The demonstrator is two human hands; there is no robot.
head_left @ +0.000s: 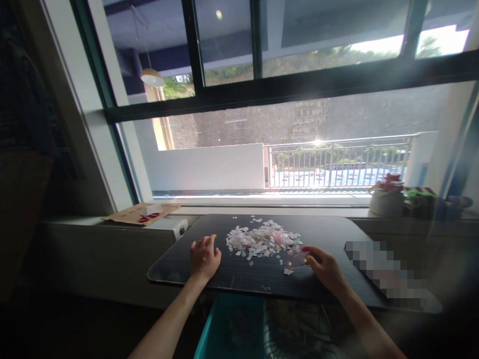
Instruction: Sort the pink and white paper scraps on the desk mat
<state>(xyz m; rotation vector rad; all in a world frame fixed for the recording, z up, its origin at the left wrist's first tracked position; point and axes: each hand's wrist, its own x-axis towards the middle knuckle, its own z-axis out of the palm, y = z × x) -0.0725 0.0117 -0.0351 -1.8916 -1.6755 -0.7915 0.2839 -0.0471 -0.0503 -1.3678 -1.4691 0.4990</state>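
Observation:
A heap of small cut paper pieces [264, 238], mostly white with some pink, lies on the dark table [247, 279]. To its left, my left hand [205, 257] rests on the tabletop with nothing in it, fingers loosely bent and thumb apart. At the heap's right edge, my right hand [325, 264] pinches a see-through pinkish plastic piece [294, 258] between thumb and fingers. Its exact kind is hard to make out. One loose scrap [288, 271] lies just below the plastic.
Below the table's front edge stands a teal bin [209, 324] with pale scraps inside. A blurred-out flat object [387, 274] lies at the table's right. Red-handled scissors [149, 217] rest on brown paper [130, 213] on the left ledge. A white pot [387, 199] stands at the right sill.

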